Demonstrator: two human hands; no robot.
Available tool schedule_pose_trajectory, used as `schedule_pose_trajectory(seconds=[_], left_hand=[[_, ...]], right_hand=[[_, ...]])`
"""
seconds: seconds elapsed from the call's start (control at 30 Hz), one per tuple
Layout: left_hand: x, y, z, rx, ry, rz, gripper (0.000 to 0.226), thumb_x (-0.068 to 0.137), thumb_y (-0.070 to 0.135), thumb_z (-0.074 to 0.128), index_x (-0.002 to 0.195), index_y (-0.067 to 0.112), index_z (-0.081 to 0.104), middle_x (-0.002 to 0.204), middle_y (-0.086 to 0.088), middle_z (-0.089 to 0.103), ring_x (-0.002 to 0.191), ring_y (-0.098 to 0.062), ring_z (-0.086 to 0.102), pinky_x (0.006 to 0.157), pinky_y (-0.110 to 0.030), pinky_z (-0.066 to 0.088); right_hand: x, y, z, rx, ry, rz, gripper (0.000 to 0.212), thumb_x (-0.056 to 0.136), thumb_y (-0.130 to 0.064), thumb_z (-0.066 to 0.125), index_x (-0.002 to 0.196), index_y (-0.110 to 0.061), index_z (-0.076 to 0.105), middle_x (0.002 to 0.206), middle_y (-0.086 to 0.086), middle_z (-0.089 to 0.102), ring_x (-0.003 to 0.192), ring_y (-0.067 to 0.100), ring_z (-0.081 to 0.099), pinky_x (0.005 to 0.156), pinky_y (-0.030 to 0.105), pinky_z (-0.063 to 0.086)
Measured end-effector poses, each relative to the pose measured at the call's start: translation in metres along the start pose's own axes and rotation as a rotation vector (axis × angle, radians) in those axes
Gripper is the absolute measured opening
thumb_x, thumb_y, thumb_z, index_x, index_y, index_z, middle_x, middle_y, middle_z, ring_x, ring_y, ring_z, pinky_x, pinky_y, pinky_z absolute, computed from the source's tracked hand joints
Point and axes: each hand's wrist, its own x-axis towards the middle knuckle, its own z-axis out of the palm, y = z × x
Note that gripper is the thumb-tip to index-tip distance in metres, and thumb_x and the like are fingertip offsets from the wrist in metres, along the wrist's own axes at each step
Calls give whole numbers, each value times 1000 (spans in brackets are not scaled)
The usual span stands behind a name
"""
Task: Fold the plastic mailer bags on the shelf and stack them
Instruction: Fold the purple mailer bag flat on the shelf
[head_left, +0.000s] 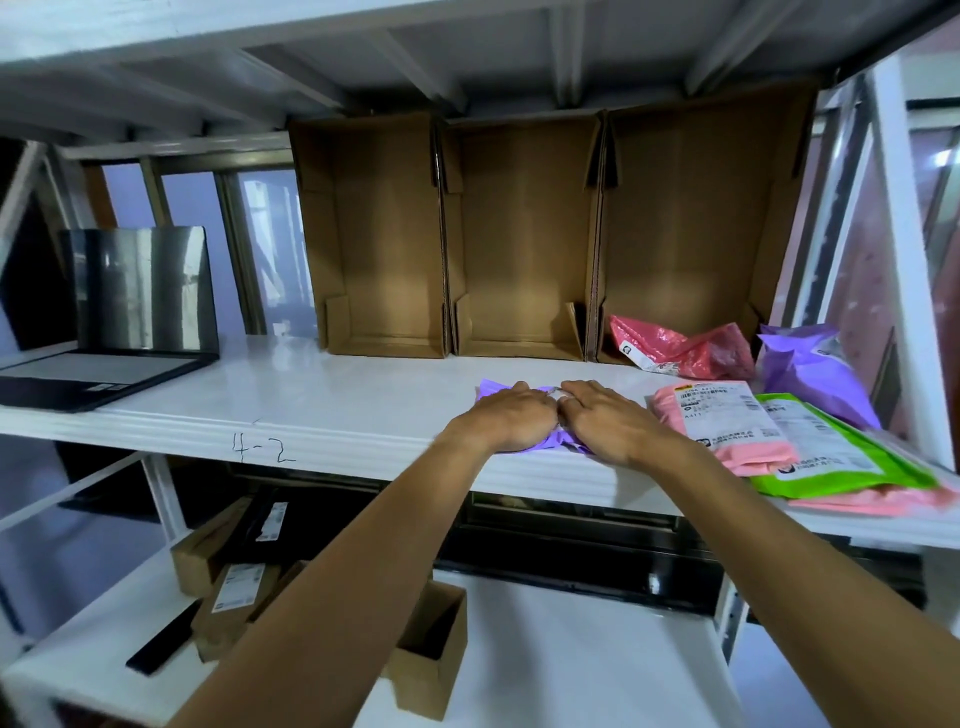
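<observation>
In the head view, both hands lie palm down on a purple mailer bag (489, 389) near the front edge of the white shelf (337, 395). The left hand (506, 415) and right hand (605, 421) touch at the fingertips. Their fingers are spread on the plastic and grip nothing, apparently flattening a fold. Most of the bag is hidden under them, so how many folds it has cannot be told.

The task looks early or midway. Just right of the hands, a pink labelled mailer (727, 431) lies across a green mailer (841, 457), with more pink beneath. Whether these are folded is unclear. Behind them, a crumpled red mailer (680, 348) and a rumpled purple mailer (810, 369) plainly remain to be done.

Three open cardboard boxes (524, 234) stand at the back, and an open laptop (119, 322) sits well to the left. Neither crowds the hands. The overlapping pile on the right leaves little room there for a stack.
</observation>
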Motion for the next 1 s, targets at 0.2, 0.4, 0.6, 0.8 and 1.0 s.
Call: schedule_pose_trajectory(seconds=[0.2,0.4,0.6,0.8,1.0], left_hand=[[4,10,11,3,153,-68,39,105,16,29,131,3,54,137,-15,56,128,-31,42,105,-47,41],[1,7,10,-147,111,13,54,110,32,17,159,11,20,167,-5,18,152,-21,22,123,-38,21],[-11,15,5,-169,57,8,51,110,29,16,158,14,24,166,-3,22,150,-22,27,120,-36,26],[-11,15,6,-177,61,26,52,109,32,15,159,20,23,166,-1,24,150,-20,27,120,-36,26],[1,11,14,-207,116,-23,59,104,51,13,156,27,28,162,1,31,147,-19,30,118,-44,28]], right_hand=[[-5,-6,-4,45,36,43,45,108,-19,29,149,-3,35,155,15,34,144,30,29,117,40,25],[1,2,2,-19,55,-18,41,106,-23,31,140,-4,44,148,14,42,137,29,38,113,43,33],[-10,-2,-4,-43,97,-12,40,106,-20,36,141,-4,47,158,16,31,145,31,28,117,43,23],[-7,-1,-4,177,119,18,48,105,-35,22,145,-19,44,160,3,31,146,21,28,120,48,17],[-8,-1,-4,367,165,48,48,104,-43,25,142,-26,47,153,-1,42,138,17,37,103,33,24]])
